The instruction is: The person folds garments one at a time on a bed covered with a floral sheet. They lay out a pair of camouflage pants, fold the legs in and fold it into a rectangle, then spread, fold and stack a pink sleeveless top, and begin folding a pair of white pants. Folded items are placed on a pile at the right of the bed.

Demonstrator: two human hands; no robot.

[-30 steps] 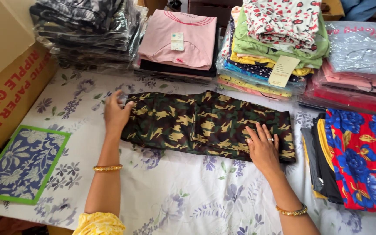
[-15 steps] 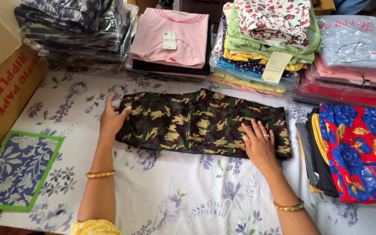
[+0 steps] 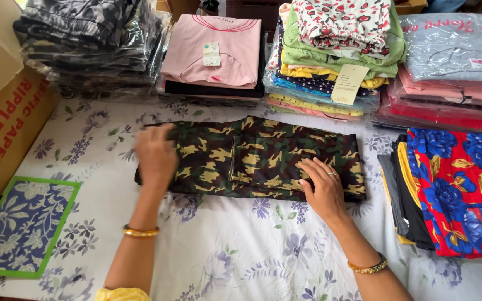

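Head view: left hand has slid onto the camouflage garment; right hand stays flat, both grips open.

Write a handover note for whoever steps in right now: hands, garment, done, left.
Left hand: flat on the left end of the camouflage garment, gripping nothing.
Right hand: flat on its lower right part, fingers spread.
Garment: lies crosswise on the floral sheet, folded into a long band, in front of the stacked clothes.
Done: lengthwise fold, pressed flat.
Left: probably fold the ends in and move it to a stack.
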